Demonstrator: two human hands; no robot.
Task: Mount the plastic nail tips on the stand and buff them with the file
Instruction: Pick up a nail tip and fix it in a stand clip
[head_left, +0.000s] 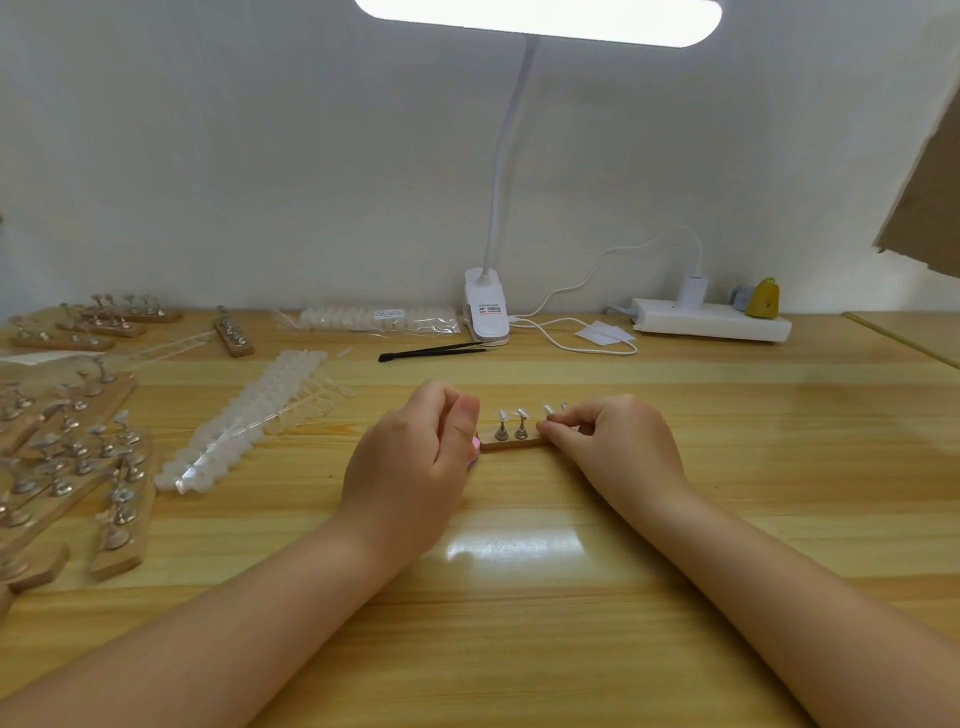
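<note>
A small wooden stand (511, 444) lies at the table's middle, between my hands. Its metal holders carry clear plastic nail tips (521, 414); two holders stand free at the left and a third tip (548, 409) shows beside my fingers. My right hand (618, 441) covers the stand's right end, its fingertips pinched together on a holder there. My left hand (415, 457) is curled at the stand's left end, and a pink piece (474, 448), apparently the file, peeks out under its thumb. Most of that pink piece is hidden.
Strips of nail tips (249, 431) lie to the left, beyond them several more stands (67, 452). At the back are a bag of tips (374, 319), black tweezers (431, 351), the clip lamp's base (485, 312) with its cable, and a power strip (711, 322).
</note>
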